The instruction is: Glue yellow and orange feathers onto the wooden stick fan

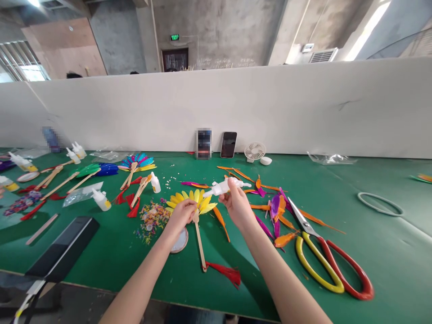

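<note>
A fan of yellow feathers (204, 204) on a wooden stick handle (200, 245) lies on the green table, with a red tassel (225, 272) at the handle's lower end. My left hand (183, 216) is closed at the fan's middle, its fingertips pinched on it and covering part of the feathers. In my right hand (235, 203) is a white glue bottle (222, 187), held almost level, its nozzle pointing left over the fan's right feathers. Whether glue comes out is too small to tell. A round white-topped disc (180, 240) lies partly behind my left wrist.
Large scissors (320, 252) with red and yellow handles lie at right, beside orange and purple feathers (276, 209). Colourful beads (151, 220) are spread left of the fan. Farther left are a glue bottle (101, 200), other fans (137, 164) and a black box (64, 247).
</note>
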